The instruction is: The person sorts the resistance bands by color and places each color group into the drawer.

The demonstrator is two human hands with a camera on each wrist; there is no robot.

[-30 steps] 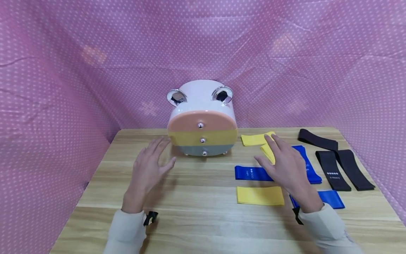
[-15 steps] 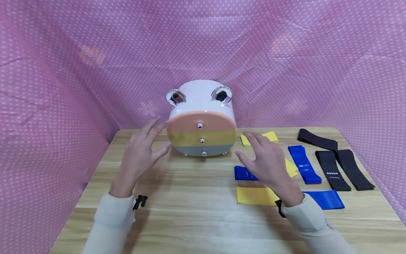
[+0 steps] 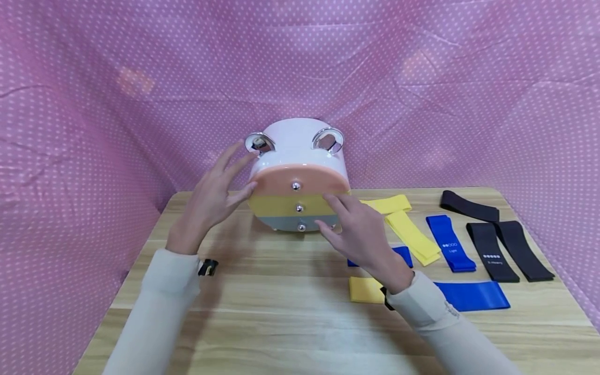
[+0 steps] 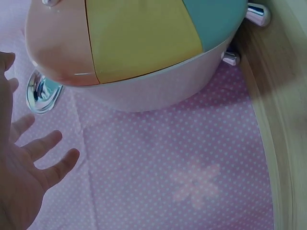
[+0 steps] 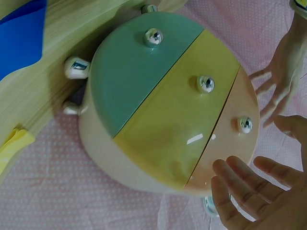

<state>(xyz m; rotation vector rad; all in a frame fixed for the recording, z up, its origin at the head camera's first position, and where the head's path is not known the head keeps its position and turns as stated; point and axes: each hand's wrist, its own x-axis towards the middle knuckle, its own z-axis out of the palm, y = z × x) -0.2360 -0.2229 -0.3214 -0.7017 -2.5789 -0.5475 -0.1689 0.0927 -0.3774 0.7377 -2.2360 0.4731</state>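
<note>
A white rounded drawer box stands at the back of the table, with two mirrored ear-like discs on top. Its front has a pink drawer, a yellow drawer and a blue-green drawer, each with a silver knob. My left hand is spread at the box's upper left, fingertips beside the left disc and thumb at the pink drawer's edge. Fingers extended, my right hand overlaps the lower right of the front in the head view. Neither hand holds anything. All drawers are closed.
Right of the box lie flat loop exercise bands: yellow bands, blue bands and black bands. My right forearm passes over some of them. A pink dotted cloth hangs behind and along both sides of the wooden table.
My left hand has moved up along the box's left side to the disc. My right hand has moved left from above the bands to the front of the box.
</note>
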